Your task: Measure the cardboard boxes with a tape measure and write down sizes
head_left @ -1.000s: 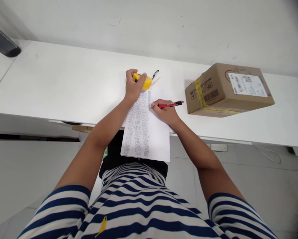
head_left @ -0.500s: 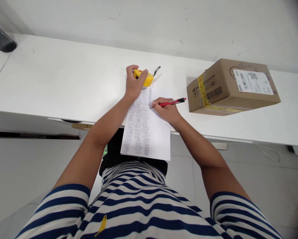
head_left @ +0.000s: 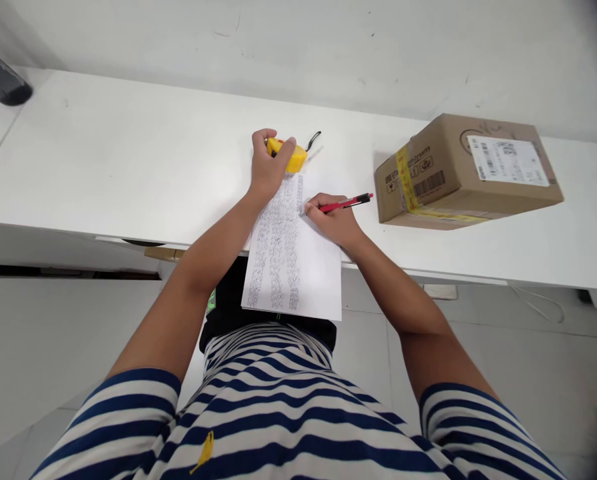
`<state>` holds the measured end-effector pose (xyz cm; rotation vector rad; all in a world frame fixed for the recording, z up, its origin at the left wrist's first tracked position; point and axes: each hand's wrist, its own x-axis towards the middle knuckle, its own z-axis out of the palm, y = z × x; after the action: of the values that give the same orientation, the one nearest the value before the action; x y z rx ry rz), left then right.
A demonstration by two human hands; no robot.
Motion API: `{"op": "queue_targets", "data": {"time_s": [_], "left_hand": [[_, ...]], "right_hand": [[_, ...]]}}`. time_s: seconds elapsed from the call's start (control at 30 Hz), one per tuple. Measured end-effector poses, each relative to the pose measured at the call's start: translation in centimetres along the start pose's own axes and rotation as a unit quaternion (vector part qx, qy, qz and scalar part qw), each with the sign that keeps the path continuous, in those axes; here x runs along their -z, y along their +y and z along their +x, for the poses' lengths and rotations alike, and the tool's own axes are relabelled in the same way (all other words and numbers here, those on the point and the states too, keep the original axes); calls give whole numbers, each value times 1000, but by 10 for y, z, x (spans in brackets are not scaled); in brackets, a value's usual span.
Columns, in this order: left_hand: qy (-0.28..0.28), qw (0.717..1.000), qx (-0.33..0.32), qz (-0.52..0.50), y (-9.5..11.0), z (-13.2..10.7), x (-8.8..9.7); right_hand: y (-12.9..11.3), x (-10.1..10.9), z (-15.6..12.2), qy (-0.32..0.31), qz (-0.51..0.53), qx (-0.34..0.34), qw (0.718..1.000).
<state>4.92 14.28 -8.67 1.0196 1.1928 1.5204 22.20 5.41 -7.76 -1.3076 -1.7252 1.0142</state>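
Observation:
My left hand grips a yellow tape measure at the top of a white sheet of paper. A black wrist strap sticks out from the tape measure's far side. Columns of dense blue handwriting cover the left and middle of the sheet, whose lower end hangs past the table's front edge. In my right hand is a red and black pen, its tip at the top of the rightmost written column. The fingers are closed round the pen near its tip.
A taped cardboard box with a white label stands on the white table to the right. A dark rounded object is at the far left. The wall rises behind the table, and a cable lies on the floor at right.
Both hands, the tape measure and the pen keep nearly the same places. The view has shifted very slightly.

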Motion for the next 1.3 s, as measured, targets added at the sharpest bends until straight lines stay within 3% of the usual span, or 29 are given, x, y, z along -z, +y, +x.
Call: {"op": "queue_targets", "data": {"time_s": [0.17, 0.33, 0.67, 0.83, 1.3], "left_hand": [[-6, 1000, -7, 12, 1, 0, -1], [0, 1000, 3, -1, 1, 0, -1], [-8, 1000, 3, -2, 1, -1, -1], [-7, 1000, 7, -6, 2, -1, -1], [-3, 1000, -4, 18, 1, -1, -2]], "right_hand": [[1, 1, 0, 24, -10, 9, 1000], [0, 2, 0, -3, -9, 15, 1000], [0, 1, -3, 31, -31, 26, 999], [-1, 1, -2, 1, -27, 27, 999], [-1, 1, -3, 28, -33, 38, 998]]}}
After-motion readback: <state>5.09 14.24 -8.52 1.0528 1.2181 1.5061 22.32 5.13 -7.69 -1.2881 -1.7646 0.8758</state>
